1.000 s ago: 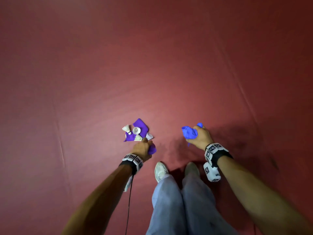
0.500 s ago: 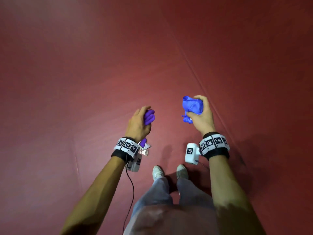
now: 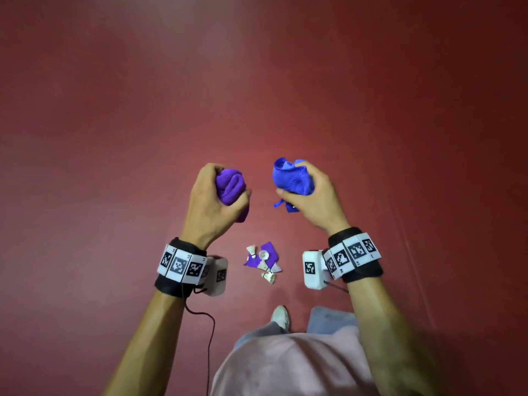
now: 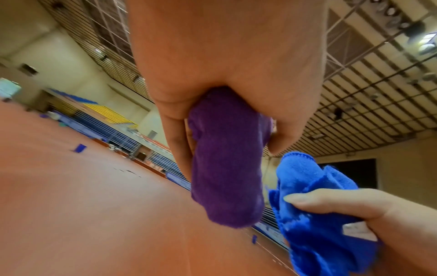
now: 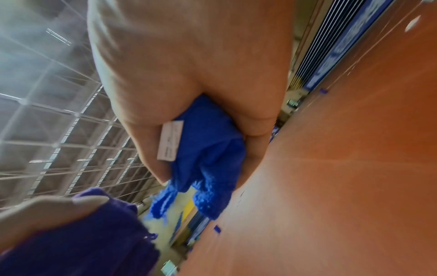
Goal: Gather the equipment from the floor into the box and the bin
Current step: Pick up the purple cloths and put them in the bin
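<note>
My left hand grips a bunched purple cloth, whose free end hangs below the fist. In my right hand is a crumpled blue cloth with a white label showing against the thumb. Both hands are raised side by side in front of me, well above the red floor. On the floor between my wrists lies another purple cloth with several white shuttlecocks on and beside it. No box or bin is in view.
The red court floor stretches out ahead with faint seam lines. My white shoe stands just behind the shuttlecocks. A cable hangs from my left wrist band. Small blue markers dot the floor; barriers line the hall's far edge.
I have straightened up from the floor. Both hands rose with their cloths and now sit closer together; the purple cloth and shuttlecocks stay on the floor below.
</note>
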Action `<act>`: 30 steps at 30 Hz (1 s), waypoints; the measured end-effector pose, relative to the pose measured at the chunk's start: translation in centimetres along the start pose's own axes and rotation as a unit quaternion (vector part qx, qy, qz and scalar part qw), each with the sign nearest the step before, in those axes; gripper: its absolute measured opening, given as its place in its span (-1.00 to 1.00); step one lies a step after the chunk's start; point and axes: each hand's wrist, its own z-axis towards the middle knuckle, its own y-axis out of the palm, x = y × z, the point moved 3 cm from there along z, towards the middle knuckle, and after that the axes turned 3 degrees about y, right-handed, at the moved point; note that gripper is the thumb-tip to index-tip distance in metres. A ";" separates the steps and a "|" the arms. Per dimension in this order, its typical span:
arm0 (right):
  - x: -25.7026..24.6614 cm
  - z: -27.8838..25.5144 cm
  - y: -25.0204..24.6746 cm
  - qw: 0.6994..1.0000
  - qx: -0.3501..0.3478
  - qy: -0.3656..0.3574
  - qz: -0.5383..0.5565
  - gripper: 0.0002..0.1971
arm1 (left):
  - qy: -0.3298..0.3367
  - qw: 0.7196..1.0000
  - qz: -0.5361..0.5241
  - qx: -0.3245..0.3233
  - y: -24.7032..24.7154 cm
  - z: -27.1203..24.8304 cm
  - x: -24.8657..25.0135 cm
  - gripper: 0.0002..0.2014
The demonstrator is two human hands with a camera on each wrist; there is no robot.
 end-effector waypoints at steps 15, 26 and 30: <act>-7.5 -4.6 18.0 0.939 -0.338 -0.049 0.022 -0.72 | -0.234 0.919 0.098 0.300 -11.5 -21.0 -0.6 -0.50; -8.9 -25.9 31.3 0.800 -0.597 -0.040 0.054 -0.66 | -0.382 0.761 0.171 0.496 -15.6 -46.0 3.4 -0.46; -9.8 -37.1 36.4 0.727 -0.683 -0.059 0.038 -0.71 | -0.416 0.702 0.180 0.549 -17.6 -56.5 4.0 -0.49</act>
